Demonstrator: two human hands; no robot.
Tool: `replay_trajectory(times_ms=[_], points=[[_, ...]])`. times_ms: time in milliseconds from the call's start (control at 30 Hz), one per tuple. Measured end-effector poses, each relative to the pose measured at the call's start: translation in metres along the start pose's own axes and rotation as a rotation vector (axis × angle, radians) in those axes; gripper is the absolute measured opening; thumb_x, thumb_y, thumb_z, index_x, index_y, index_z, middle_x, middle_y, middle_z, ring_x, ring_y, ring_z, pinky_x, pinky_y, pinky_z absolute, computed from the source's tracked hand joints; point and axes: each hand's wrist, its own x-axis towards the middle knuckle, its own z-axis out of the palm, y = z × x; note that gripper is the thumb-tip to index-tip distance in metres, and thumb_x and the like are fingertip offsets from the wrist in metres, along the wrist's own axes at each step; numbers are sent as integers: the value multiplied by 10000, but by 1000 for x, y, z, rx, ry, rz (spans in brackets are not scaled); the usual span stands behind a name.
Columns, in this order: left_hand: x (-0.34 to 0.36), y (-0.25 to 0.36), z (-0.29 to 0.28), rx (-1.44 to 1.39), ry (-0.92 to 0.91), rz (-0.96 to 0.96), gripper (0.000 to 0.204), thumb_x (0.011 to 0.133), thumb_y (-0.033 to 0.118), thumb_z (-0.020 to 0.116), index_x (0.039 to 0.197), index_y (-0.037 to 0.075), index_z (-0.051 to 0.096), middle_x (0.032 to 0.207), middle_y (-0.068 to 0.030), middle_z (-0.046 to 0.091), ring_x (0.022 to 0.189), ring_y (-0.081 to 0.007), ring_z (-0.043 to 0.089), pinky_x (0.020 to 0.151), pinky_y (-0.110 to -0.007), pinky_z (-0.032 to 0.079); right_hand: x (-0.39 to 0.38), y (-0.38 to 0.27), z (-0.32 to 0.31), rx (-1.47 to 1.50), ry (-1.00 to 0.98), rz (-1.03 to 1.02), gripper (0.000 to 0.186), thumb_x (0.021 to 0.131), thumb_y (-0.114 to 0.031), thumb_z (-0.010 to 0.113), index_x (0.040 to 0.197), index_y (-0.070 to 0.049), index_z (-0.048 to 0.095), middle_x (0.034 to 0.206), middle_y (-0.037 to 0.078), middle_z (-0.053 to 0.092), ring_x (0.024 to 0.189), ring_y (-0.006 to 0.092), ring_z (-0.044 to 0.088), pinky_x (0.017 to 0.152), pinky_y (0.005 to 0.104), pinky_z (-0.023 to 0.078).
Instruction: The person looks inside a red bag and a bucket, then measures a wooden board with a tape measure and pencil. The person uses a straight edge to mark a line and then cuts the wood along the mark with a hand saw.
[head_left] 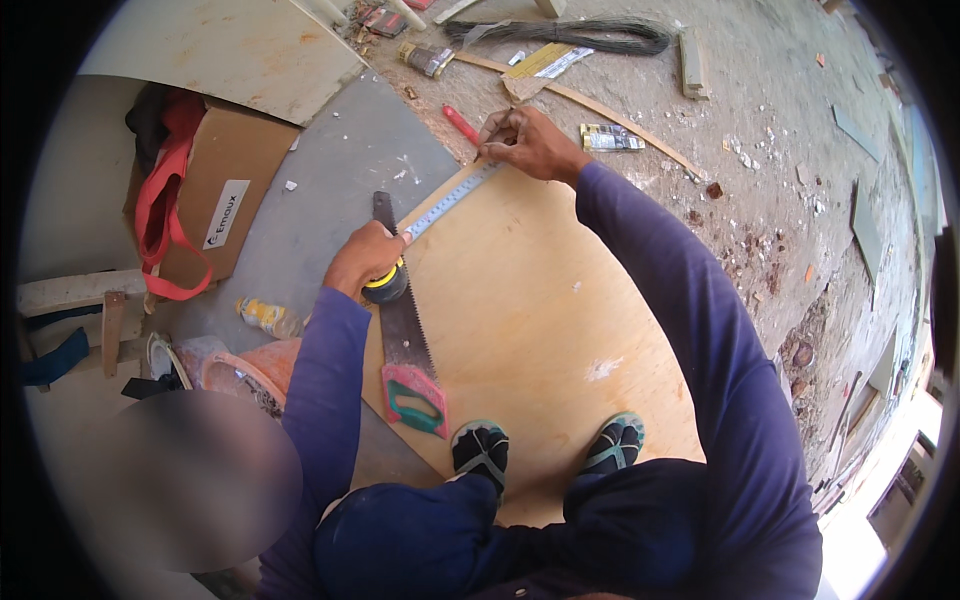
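Note:
I crouch over a plywood sheet (pixel 540 300). My left hand (pixel 370 250) is closed on a black-and-yellow tape measure (pixel 386 283), whose blade (pixel 445 200) stretches diagonally along the sheet's far edge. At the blade's far end, my right hand (pixel 520 145) is pinched around a thin dark pencil-like object, its tip near the wood. A handsaw (pixel 410 335) with a pink and green handle (pixel 414 400) lies beneath the tape measure, pointing away from me. A red tool handle (pixel 458 122) lies just beyond my right hand.
A grey board (pixel 335 170) adjoins the plywood at left, near a cardboard box (pixel 240 160) with red straps, a bottle (pixel 265 316) and an orange bucket (pixel 250 365). Wire coil (pixel 560 35), wood strip (pixel 640 130), paintbrushes (pixel 425 58) and rubble lie on the rough floor.

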Motion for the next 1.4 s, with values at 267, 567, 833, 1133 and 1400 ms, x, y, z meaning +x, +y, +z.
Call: replay_trajectory(times_ms=[267,567,833,1133,1400], points=[[8,-9,6,22,89,84,594,989,476,705,906,-111,748,821,-248,735,758,-305,729,734,-464,537,-3,3,4,7,15,-13,201,937,-123,753,1082,17,766,984,117,813,923,195,774,902,330,604],[2,7,0,10,-16,41,604,994,459,693,1109,-132,746,1126,-362,738,1064,-467,743,930,-507,562,-9,0,1,-39,12,-1,166,936,-122,751,1053,-5,762,971,121,810,913,196,771,900,337,599],[13,-13,7,43,85,105,601,1002,468,695,886,-121,739,768,-244,714,693,-294,702,688,-468,530,-6,-5,9,-70,10,-37,150,930,-125,757,1030,-14,761,957,122,807,908,206,773,885,343,598],[1,-1,0,23,30,60,583,1002,448,684,1048,-130,741,1026,-330,731,958,-422,730,862,-495,555,-5,-4,11,-128,44,-53,141,927,-147,764,1012,-35,770,931,118,806,877,228,777,854,354,601],[0,-6,2,11,70,77,576,999,446,696,964,-127,742,934,-312,738,886,-392,741,814,-487,552,0,-8,13,-191,31,-102,147,890,-149,748,966,-27,777,876,154,794,826,271,780,812,368,607]])
